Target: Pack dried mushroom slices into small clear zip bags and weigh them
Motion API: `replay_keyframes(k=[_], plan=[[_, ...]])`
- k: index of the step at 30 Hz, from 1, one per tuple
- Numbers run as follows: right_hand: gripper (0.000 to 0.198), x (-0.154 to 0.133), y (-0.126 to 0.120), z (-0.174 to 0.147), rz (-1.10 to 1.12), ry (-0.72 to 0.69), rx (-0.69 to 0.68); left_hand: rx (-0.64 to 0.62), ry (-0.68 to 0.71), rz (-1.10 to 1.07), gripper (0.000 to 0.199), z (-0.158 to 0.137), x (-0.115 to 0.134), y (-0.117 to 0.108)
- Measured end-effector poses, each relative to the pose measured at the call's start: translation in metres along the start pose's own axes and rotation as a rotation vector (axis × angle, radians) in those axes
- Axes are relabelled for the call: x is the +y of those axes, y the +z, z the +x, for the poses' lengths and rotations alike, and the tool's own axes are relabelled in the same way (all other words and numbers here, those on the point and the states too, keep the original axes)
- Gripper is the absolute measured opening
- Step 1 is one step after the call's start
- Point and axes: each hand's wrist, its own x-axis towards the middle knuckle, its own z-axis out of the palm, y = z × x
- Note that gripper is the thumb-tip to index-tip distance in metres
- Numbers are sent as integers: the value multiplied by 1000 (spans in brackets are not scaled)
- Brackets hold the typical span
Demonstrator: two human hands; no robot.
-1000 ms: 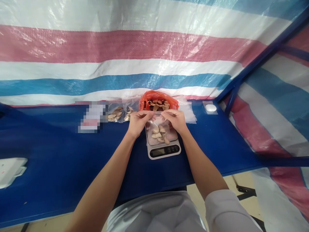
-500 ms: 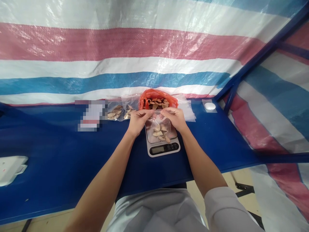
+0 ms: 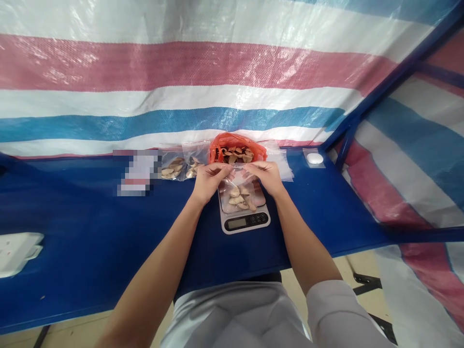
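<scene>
A clear plastic zip bag (image 3: 237, 182) with several pale dried slices (image 3: 240, 197) in it lies over the plate of a white kitchen scale (image 3: 247, 226). Its top edge is pinched at the left by my left hand (image 3: 212, 178) and at the right by my right hand (image 3: 267, 175). Both hands have their fingers closed on the bag's mouth. Just behind them stands an open red plastic bag (image 3: 237, 141) holding more brown dried slices (image 3: 236, 155). The scale's display shows no figures that I can read.
Left of the red bag lie two filled clear bags (image 3: 172, 169) and a blurred-out pale item (image 3: 139, 171). Flat clear bags (image 3: 284, 166) rest at its right, and farther right sits a white round object (image 3: 315, 159). A white power strip (image 3: 18, 253) lies on the blue table (image 3: 108, 232). Striped sheeting (image 3: 181, 67) rises behind.
My right hand has slid slightly to the right along the bag's top edge, widening the gap between my hands. The left hand stays almost in place.
</scene>
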Motion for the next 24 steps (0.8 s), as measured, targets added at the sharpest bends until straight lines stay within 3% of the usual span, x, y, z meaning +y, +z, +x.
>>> replay_keyframes(k=[11,17,24], plan=[[36,-10,0,-2,93,4,70,18,37,-46,31,-1,0,-4],[33,-24,14,2,15,-53,-12,34,25,-41,29,-4,14,-21],[33,-40,38,25,-39,-121,-158,125,-23,71,38,0,39,-56]])
